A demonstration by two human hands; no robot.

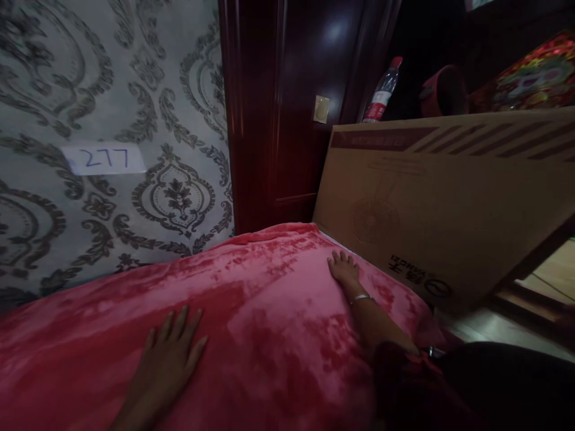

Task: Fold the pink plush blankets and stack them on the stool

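Observation:
A plush blanket (269, 311) in mottled pink and red is spread over a wide, low surface, probably a bed, and covers it from the wall side to the near side. On the left part of the blanket lies my left hand (173, 356), palm down with the fingers spread. My right hand (345, 272), with a thin bracelet on its wrist, rests flat near the blanket's far right edge, fingers apart. Neither hand grips the cloth. The blanket looks mostly smooth, with small folds along its far edge.
A large cardboard box (395, 203) stands along the right side, with a plastic bottle (381, 96) at its top edge. Behind are a dark red wooden panel (269, 120) and a patterned wall (175, 143) bearing a paper label (105, 159) reading 277. Floor shows at right.

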